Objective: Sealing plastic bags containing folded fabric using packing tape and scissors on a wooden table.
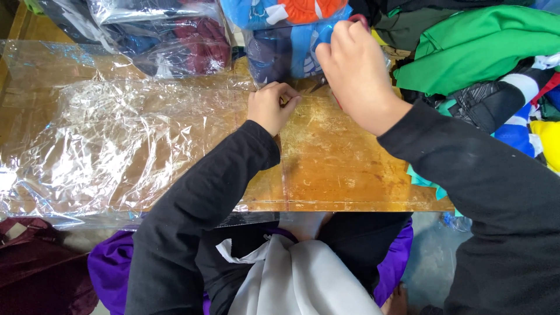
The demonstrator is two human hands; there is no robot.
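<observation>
On the wooden table [350, 169], head view: left hand [269, 107] pinched shut on edge of clear plastic sheet [116, 140]. Right hand [356, 73] closed on scissors [359, 22], blades mostly hidden, prob. at the film. Risk: slack film bunches, cut wanders; blade close to left fingertips.

A worn wooden table [350, 175] is taken as landmark. Bagged garments [169, 35] are stacked at its far edge; loose green clothing [484, 46] is heaped at its right end; a maroon bag [35, 262] is seen below its left corner.
</observation>
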